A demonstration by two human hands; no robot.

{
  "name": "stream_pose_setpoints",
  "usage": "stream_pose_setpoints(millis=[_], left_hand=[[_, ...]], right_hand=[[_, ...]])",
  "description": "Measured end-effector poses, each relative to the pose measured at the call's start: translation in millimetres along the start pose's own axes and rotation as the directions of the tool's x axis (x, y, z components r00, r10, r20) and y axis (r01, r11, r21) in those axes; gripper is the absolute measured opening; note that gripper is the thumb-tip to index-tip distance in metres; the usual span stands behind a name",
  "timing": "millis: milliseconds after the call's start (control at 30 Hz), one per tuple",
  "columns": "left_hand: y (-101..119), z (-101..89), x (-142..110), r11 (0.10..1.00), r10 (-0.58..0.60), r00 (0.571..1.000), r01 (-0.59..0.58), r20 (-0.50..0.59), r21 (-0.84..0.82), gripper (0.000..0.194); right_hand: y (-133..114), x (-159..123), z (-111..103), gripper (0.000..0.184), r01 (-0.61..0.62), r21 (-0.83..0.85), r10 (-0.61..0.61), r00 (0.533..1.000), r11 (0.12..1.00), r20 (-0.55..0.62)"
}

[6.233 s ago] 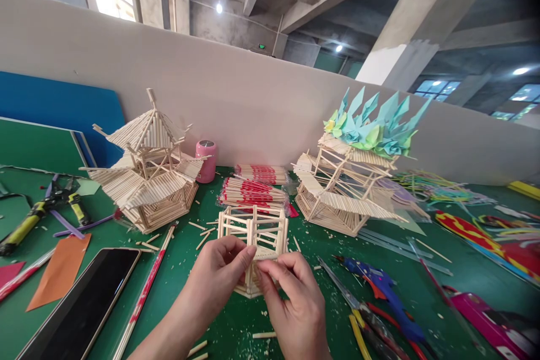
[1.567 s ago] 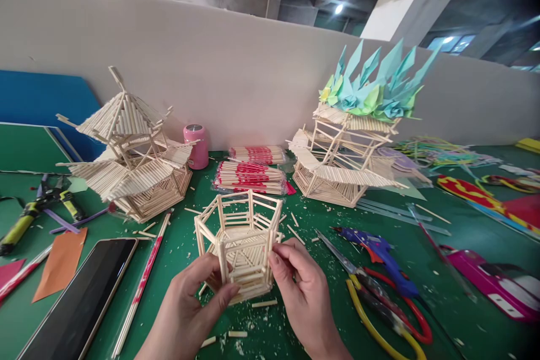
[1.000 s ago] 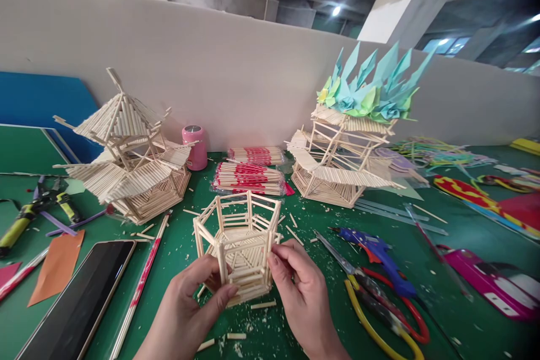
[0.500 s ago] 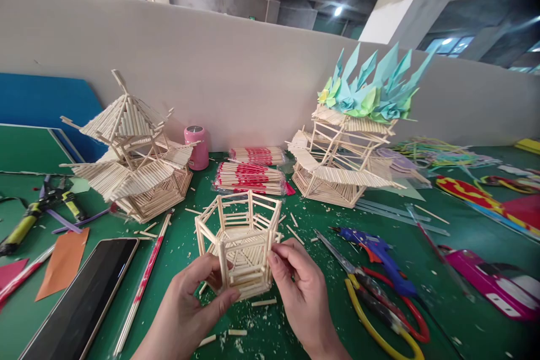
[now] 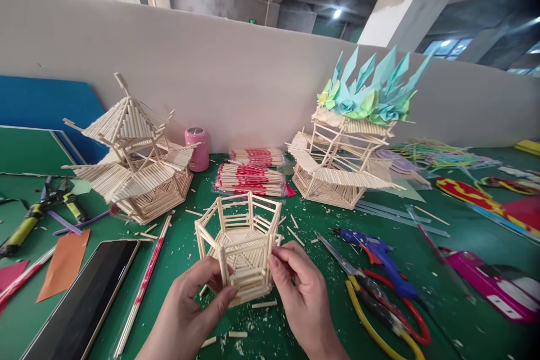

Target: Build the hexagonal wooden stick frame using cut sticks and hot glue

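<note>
A six-sided frame of wooden sticks [image 5: 248, 242], with a slatted floor and railings, is in front of me just above the green table. My left hand [image 5: 192, 298] grips its front left post, thumb outside and fingers partly hidden behind the sticks. At the front right post, my right hand [image 5: 301, 287] pinches the frame between thumb and forefinger. Short cut stick pieces [image 5: 264, 304] and crumbs lie around it on the table.
Finished stick pavilions stand behind: one at left [image 5: 130, 163], one at right [image 5: 337, 163] topped with blue paper. Packs of sticks [image 5: 248, 179] lie between them. Scissors [image 5: 358, 287], a blue glue gun [image 5: 375, 253] and a pink tool [image 5: 491, 281] are right; a phone [image 5: 84, 298] is left.
Almost nothing differs. Both hands keep their grip on the stick frame, and the view has shifted very slightly.
</note>
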State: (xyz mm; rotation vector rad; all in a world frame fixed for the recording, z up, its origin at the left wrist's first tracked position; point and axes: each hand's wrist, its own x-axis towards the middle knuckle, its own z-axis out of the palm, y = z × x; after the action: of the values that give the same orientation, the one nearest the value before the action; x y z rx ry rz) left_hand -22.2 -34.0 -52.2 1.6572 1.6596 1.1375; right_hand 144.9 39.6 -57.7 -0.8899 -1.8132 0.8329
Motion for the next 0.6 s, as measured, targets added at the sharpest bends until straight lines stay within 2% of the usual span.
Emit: stream_pose_setpoints(millis=[133,300,600], left_hand=[[-0.6,2.4,-0.8,1.0,0.004,1.0,-0.004,0.01,-0.006,0.015],[-2.3,7.0,-2.9,0.997,0.081,0.996,-0.082,-0.04,-0.008,0.013],[-10.0,12.4,-10.0,0.983,0.159,0.986,-0.154,-0.043,0.101,0.012]], right_hand=[[1.2,-3.6,-1.7,0.018,-0.024,0.017,0.024,1.0,1.0,0.021],[5.1,-8.6,-6.9,0.019,-0.03,0.013,0.03,0.999,0.999,0.032],[11.5,-17.8,-11.0,0.021,-0.001,-0.015,0.002,0.997,1.0,0.074]])
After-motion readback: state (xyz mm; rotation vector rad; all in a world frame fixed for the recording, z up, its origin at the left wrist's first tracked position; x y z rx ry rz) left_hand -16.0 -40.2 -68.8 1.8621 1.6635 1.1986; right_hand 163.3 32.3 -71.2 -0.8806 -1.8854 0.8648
